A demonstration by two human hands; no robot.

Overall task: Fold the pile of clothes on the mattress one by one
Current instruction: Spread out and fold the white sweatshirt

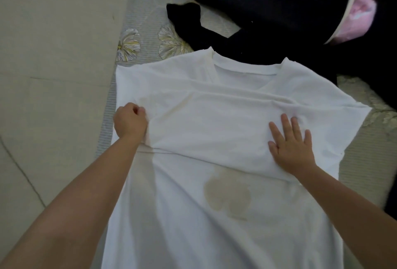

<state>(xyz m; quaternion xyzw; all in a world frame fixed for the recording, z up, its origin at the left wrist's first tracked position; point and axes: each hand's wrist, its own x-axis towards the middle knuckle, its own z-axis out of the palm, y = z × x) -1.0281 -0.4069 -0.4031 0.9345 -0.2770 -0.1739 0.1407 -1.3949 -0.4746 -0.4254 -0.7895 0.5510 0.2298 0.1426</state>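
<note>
A white T-shirt [214, 122] lies spread on the mattress [148, 38], collar away from me, with a fold of cloth running across its chest. A faint beige print shows through lower down. My left hand [129, 121] pinches the cloth near the shirt's left edge, fingers curled. My right hand [290, 146] lies flat on the shirt's right side, fingers straight and spread, pressing the cloth down.
A heap of black clothes [268, 11] lies beyond the collar, with a pink garment [361, 8] at the top right. The mattress cover has a grey floral pattern. Pale tiled floor [53, 54] runs along the left.
</note>
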